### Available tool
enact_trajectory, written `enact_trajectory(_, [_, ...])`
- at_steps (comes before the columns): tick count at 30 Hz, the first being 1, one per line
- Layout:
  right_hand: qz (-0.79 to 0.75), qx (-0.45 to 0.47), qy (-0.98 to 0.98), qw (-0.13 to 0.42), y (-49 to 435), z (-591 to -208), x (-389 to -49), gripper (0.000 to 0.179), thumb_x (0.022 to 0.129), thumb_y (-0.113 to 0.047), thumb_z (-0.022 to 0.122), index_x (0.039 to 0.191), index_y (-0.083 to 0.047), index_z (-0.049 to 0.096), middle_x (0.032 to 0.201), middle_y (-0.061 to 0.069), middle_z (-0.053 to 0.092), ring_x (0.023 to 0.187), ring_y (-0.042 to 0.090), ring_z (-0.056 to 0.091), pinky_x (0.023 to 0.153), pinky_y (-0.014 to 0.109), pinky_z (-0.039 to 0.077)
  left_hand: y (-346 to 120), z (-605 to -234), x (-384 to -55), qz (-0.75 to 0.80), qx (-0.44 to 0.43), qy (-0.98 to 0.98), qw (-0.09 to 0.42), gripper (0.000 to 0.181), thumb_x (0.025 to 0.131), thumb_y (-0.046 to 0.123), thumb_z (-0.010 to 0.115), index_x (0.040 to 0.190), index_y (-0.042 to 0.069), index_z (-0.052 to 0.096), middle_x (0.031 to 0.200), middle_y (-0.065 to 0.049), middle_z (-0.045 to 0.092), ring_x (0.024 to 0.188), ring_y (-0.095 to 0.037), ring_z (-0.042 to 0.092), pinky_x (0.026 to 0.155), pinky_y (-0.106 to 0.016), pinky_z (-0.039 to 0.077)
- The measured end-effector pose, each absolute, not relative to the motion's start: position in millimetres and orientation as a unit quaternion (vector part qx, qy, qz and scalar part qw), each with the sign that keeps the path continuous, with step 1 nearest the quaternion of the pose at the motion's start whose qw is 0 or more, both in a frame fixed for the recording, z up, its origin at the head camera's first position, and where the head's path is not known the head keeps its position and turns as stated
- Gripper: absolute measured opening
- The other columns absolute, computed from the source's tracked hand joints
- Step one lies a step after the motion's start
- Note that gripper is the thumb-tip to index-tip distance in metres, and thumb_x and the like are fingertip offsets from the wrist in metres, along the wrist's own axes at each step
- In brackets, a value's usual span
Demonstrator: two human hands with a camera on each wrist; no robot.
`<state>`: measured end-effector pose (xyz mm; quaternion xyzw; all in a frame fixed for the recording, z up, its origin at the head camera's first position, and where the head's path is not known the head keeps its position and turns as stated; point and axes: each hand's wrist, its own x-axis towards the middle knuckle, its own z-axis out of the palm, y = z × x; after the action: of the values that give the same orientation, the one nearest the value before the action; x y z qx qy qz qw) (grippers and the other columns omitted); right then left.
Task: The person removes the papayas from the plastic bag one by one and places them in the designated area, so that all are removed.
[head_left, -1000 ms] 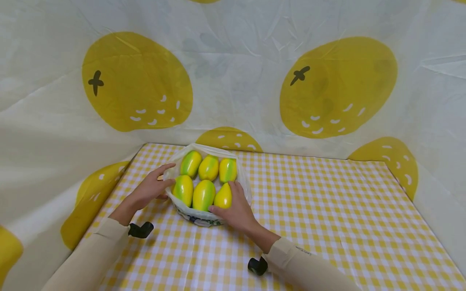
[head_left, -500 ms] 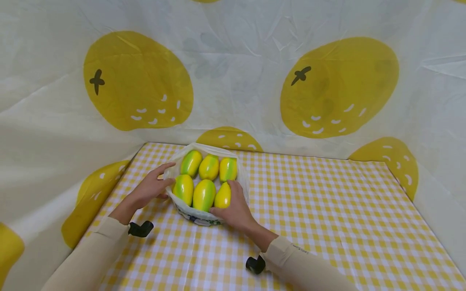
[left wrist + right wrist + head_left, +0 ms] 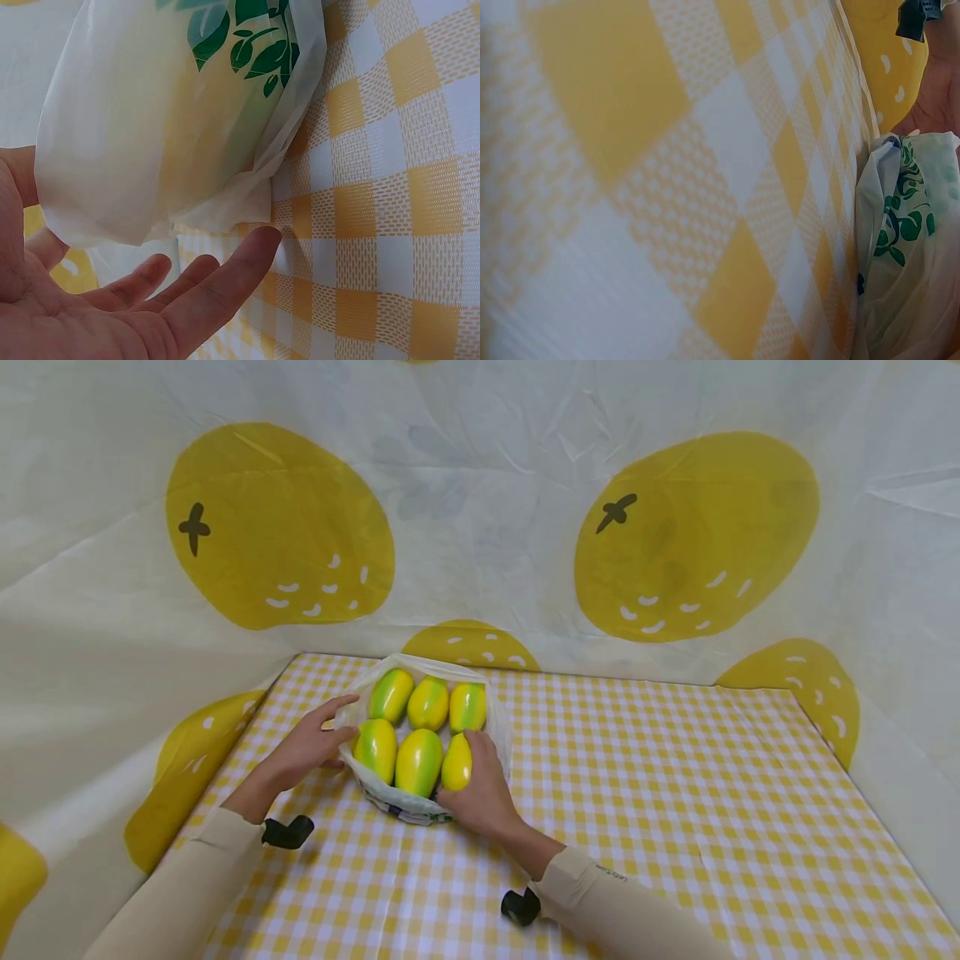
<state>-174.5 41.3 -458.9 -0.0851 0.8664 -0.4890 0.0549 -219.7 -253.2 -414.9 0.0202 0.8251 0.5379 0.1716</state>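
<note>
A white plastic bag (image 3: 363,775) with a green leaf print stands open-mouthed on the table, holding several glossy yellow-green mangoes in two rows. My right hand (image 3: 483,793) reaches over the near right rim and grips the front-right mango (image 3: 456,763), thumb on its near side and fingers over its far right side. At the bag's left side, my left hand (image 3: 303,750) touches the rim. The left wrist view shows this hand's fingers (image 3: 225,289) fairly straight and spread beside the bag (image 3: 112,135). In the right wrist view only the bag's printed side (image 3: 907,247) shows, the held mango hidden.
A yellow-and-white checked cloth (image 3: 660,810) covers the table. Behind and beside it hangs a pale curtain (image 3: 487,527) with big yellow fruit prints. A black device (image 3: 520,907) sits at the right wrist, another (image 3: 288,833) at the left.
My right hand has moved slightly left and closed further round the front-right mango, covering more of it. The left hand stays at the bag's rim.
</note>
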Motion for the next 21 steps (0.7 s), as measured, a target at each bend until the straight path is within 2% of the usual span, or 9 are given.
enact_trajectory(6, [-0.484, -0.081, 0.87, 0.048, 41.0, -456.0, -171.3, 0.098, 0.075, -0.014, 0.074, 0.163, -0.012, 0.029, 0.167, 0.008, 0.026, 0.129, 0.028, 0.046, 0.107, 0.043, 0.046, -253.4, -415.4, -219.7, 0.537, 0.025, 0.826, 0.169, 0.068, 0.11, 0.025, 0.054, 0.169, 0.02, 0.019, 0.172, -0.03, -0.003, 0.056, -0.012, 0.04, 0.082, -0.043, 0.063])
enact_trajectory(11, [-0.481, -0.09, 0.871, 0.039, 43.6, -452.6, -169.4, 0.098, 0.076, -0.014, 0.074, 0.163, -0.012, 0.028, 0.166, 0.008, 0.027, 0.124, 0.025, 0.048, 0.102, 0.039, 0.047, -253.3, -415.3, -219.5, 0.533, 0.025, 0.829, 0.17, 0.067, 0.11, 0.025, 0.052, 0.169, 0.02, 0.019, 0.172, -0.03, -0.003, 0.057, -0.013, 0.042, 0.083, -0.045, 0.063])
enact_trajectory(21, [-0.479, -0.095, 0.872, 0.04, 49.4, -441.3, -169.6, 0.094, 0.084, -0.024, 0.074, 0.164, -0.011, 0.026, 0.165, 0.009, 0.027, 0.122, 0.024, 0.049, 0.101, 0.039, 0.048, -251.8, -414.1, -219.5, 0.532, 0.023, 0.828, 0.175, 0.066, 0.111, 0.025, 0.051, 0.169, 0.02, 0.019, 0.173, -0.029, -0.004, 0.054, -0.011, 0.041, 0.084, -0.046, 0.062])
